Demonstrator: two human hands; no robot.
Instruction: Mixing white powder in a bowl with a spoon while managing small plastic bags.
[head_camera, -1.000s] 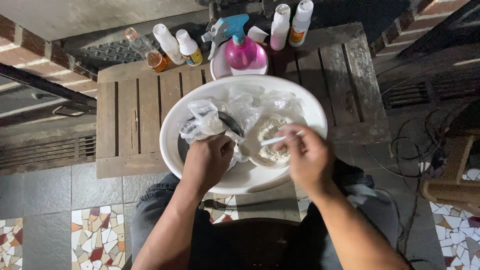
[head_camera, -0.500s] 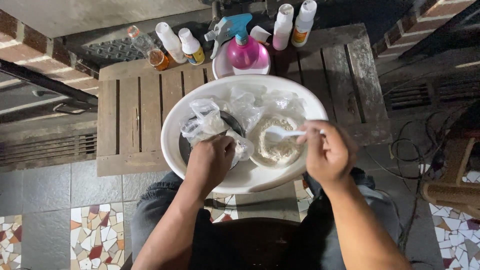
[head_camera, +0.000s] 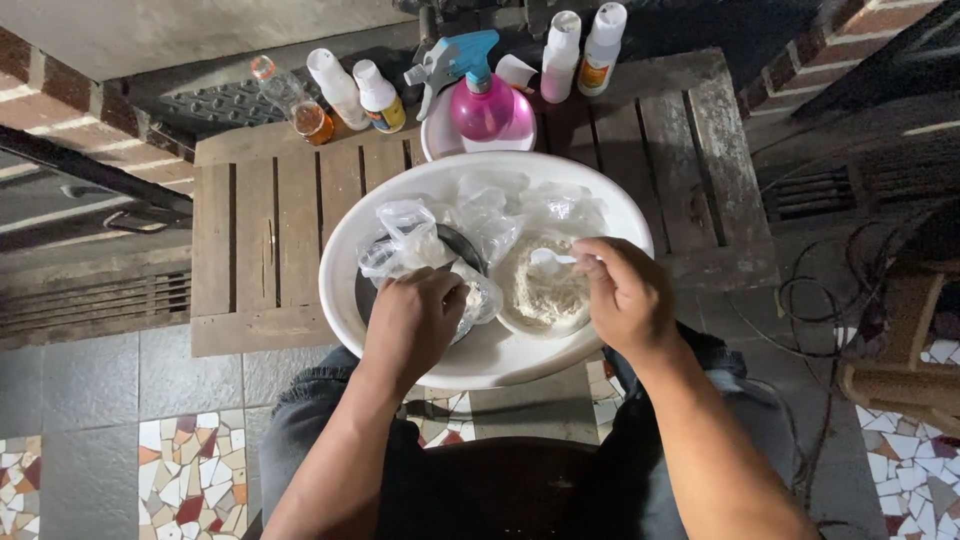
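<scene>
A big white basin (head_camera: 345, 250) rests on my lap against a low wooden slat table (head_camera: 270, 230). Inside it lie several clear plastic bags (head_camera: 490, 215), a dark round dish (head_camera: 460, 240) and a small bowl of pale powdery stuff (head_camera: 540, 295). My left hand (head_camera: 415, 320) grips one clear plastic bag (head_camera: 405, 240) by the dark dish. My right hand (head_camera: 625, 295) holds a small white spoon (head_camera: 550, 258) over the bowl of powder.
Behind the basin stand a pink spray bottle (head_camera: 480, 100) in a white bowl, two white bottles (head_camera: 585, 50) at the right, two more white bottles (head_camera: 355, 90) and a small amber glass bottle (head_camera: 295, 105) at the left. Cables lie on the tiled floor at right (head_camera: 820, 300).
My right hand has lifted the white spoon out of the powder and drawn back to the right. The left hand stays on the bag.
</scene>
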